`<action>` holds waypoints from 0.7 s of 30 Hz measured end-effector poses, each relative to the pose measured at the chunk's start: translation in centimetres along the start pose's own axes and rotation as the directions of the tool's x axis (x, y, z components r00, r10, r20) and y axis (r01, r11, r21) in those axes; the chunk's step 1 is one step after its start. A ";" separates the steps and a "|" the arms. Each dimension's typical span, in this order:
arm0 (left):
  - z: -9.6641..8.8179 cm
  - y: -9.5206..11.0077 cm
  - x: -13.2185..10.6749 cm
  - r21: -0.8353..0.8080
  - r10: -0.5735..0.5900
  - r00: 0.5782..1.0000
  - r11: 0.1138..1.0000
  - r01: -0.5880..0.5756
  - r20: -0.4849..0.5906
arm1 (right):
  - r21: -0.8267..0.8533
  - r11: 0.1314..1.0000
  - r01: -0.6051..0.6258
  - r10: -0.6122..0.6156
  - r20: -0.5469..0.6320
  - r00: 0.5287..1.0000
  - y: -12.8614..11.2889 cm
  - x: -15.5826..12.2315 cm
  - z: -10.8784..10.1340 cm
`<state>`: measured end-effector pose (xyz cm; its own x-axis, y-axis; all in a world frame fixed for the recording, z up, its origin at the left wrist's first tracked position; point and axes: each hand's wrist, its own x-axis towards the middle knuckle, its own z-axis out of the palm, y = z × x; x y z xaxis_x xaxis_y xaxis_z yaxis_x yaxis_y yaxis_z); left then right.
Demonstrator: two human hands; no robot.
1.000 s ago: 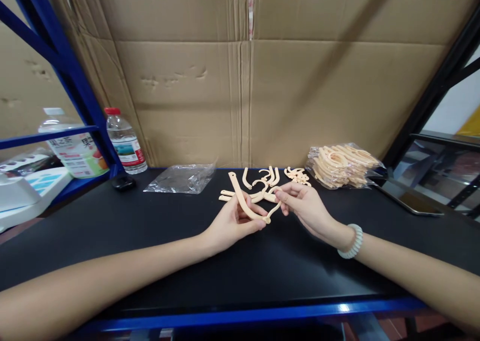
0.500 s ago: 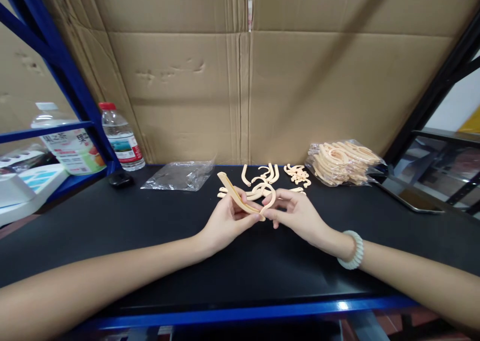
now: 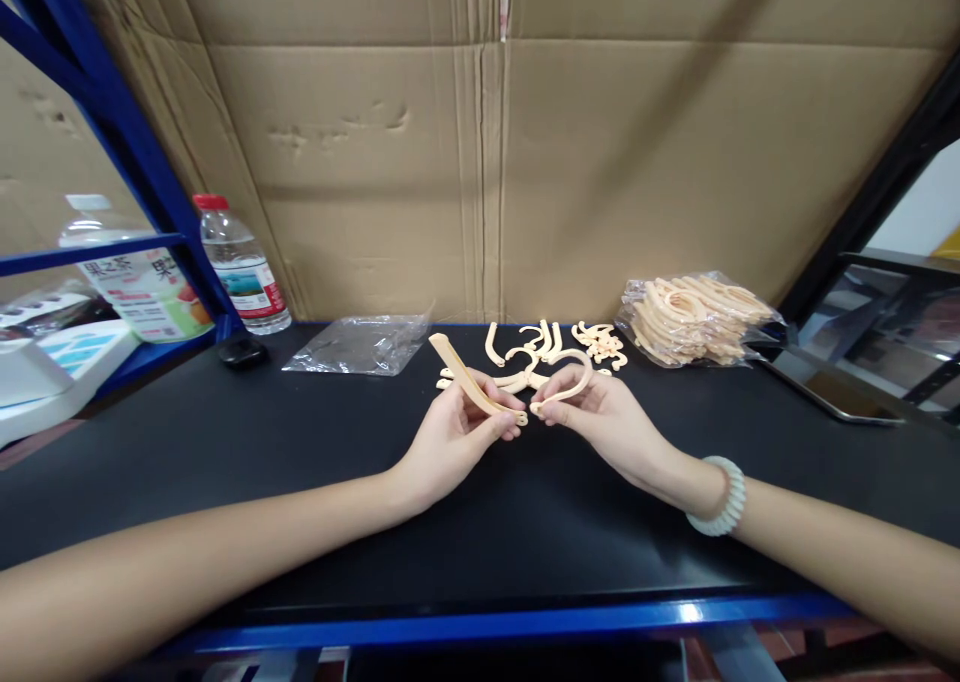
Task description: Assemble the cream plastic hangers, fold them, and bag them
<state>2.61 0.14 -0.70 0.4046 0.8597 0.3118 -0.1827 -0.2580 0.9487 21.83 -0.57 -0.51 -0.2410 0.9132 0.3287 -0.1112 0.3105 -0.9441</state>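
Note:
My left hand (image 3: 461,432) pinches a beige plastic hanger arm (image 3: 463,374), its long end tilted up to the left and its small holed end toward the right. Between the thumb and fingers of my right hand (image 3: 611,422) is a beige hanger hook (image 3: 574,357), its curve upward and its narrow end pointing left. The two pieces are close together with a small gap between their ends. Behind the hands, more hanger parts (image 3: 517,382) lie on the black table, partly hidden by my fingers.
Further back lie loose hanger arms (image 3: 553,340) and a pile of small hooks (image 3: 600,342). A clear bag of beige hanger parts (image 3: 690,317) sits at right, beside a dark flat device (image 3: 832,387). At left are a flat plastic bag (image 3: 360,345), a black mouse (image 3: 241,351) and a water bottle (image 3: 241,272).
The hook's end has come away from the hanger arm's end. My right hand has moved right and turned the hook over to the right, while my left hand stays nearly in place.

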 end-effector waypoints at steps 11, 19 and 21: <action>-0.2 0.1 0.0 0.103 -0.028 0.999 0.994 0.024 0.034 | 0.159 0.974 -0.163 0.143 0.131 0.981 0.1 -0.1 -0.2; -0.2 0.0 -0.2 0.179 0.025 0.997 0.983 -0.038 0.075 | 0.071 0.984 -0.163 0.150 0.157 0.976 0.5 -0.2 -0.4; -0.3 0.1 -0.3 0.220 0.043 0.996 0.974 -0.058 0.074 | 0.083 0.977 -0.197 0.183 0.154 0.971 0.6 -0.2 -0.5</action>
<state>2.21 0.03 -0.74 0.4616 0.8128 0.3553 -0.0040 -0.3986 0.9171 22.26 -0.45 -1.19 -0.4025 0.9030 0.1505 -0.1406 0.1015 -0.9848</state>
